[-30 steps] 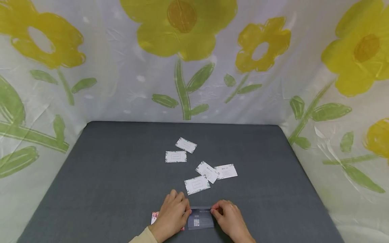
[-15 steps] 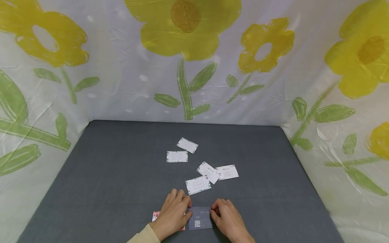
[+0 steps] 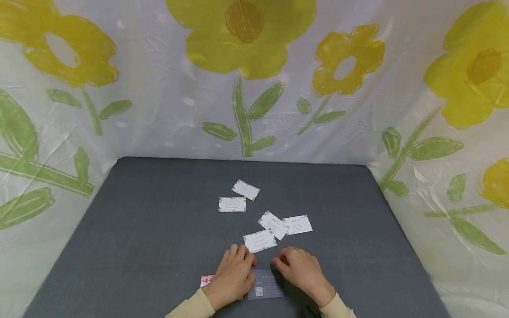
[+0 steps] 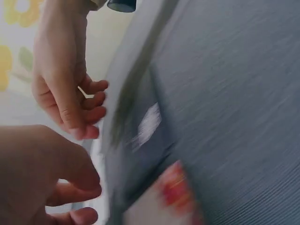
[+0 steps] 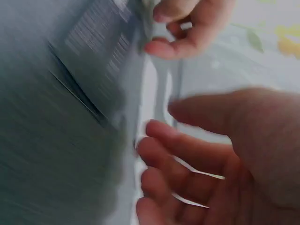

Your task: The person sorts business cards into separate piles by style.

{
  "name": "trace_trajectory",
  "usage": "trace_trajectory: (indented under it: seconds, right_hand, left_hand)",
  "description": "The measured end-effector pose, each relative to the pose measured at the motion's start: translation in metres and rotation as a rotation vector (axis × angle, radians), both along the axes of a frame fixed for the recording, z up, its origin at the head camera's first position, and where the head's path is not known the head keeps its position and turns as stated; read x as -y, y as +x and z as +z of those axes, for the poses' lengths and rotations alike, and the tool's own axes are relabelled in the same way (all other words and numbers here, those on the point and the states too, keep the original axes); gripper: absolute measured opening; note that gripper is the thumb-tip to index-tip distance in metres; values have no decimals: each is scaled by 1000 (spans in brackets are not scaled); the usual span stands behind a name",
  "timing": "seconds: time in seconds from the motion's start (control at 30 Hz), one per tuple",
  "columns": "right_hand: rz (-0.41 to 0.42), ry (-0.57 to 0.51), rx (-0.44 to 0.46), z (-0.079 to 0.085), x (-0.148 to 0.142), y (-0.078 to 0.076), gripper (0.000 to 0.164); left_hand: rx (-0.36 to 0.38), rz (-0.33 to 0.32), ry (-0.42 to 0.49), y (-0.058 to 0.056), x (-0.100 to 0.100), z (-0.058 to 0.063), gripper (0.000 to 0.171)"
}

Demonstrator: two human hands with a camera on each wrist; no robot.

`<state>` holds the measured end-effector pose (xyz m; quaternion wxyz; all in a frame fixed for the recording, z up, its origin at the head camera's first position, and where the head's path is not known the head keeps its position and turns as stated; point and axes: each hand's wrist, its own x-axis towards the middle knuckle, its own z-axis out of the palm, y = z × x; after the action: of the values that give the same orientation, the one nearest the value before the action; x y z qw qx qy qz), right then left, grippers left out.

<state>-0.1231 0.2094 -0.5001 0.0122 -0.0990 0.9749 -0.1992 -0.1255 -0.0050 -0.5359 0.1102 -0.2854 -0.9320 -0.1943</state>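
Observation:
A stack of dark blue-grey business cards [image 3: 272,289] with a white QR code lies near the table's front edge. My left hand [image 3: 232,276] is over its left side, fingers loosely bent and holding nothing. Just beyond its right corner hovers my right hand [image 3: 304,270], also holding nothing, with thumb and fingers apart in the right wrist view. A white card with a red floral edge [image 3: 207,280] lies mostly hidden under my left hand. In the left wrist view this floral card [image 4: 171,194] sits beside the blurred dark stack [image 4: 145,136].
Ahead of my hands lie several white cards with leafy corners: one close by [image 3: 260,241], an overlapping pair [image 3: 297,225] to the right, and two more farther back [image 3: 232,204]. A flower-printed curtain [image 3: 159,110] borders the grey table [image 3: 139,229].
Both hands have let go of the dark card stack's edges and moved forward, the right one farther from it. The stack stays on the table.

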Motion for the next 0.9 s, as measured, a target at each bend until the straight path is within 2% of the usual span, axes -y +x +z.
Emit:
trace_trajectory:
  seconds: [0.07, 0.13, 0.17, 0.23, 0.3, 0.37, 0.43, 0.53, 0.63, 0.77, 0.9]
  right_hand:
    - [12, 5, -76, 5, -2, -20, 13]
    - [54, 22, -157, 6, -3, -40, 2]
    - [87, 44, -195, 5, -3, -47, 10]
    - [166, 83, -214, 0, -3, -57, 25]
    - [230, 120, -196, -9, -2, -58, 36]
    - [264, 160, -165, -18, -1, -52, 42]
    - [267, 174, -131, -24, 0, -44, 44]
    - [245, 189, -137, -29, 2, -37, 43]
    - [227, 202, -176, -27, 4, -40, 39]
    - [228, 221, -205, -20, 9, -51, 34]
    - [240, 222, -217, -13, 11, -63, 34]
  left_hand:
    - [-71, 40, 23, -16, 0, 5, 19]
    - [-106, 94, 14, -32, 0, 8, 26]
    - [-99, 121, -1, -39, -1, 9, 33]
    - [-56, 163, -50, -48, -2, 8, 44]
    - [-8, 178, -100, -49, -3, 3, 47]
    - [16, 176, -136, -44, -4, -6, 44]
    - [0, 167, -159, -37, -5, -15, 40]
    - [-39, 162, -149, -31, -8, -25, 35]
    - [-90, 161, -133, -35, -10, -25, 33]
    - [-141, 156, -139, -43, -11, -19, 31]
    - [-145, 158, -106, -51, -10, -12, 25]
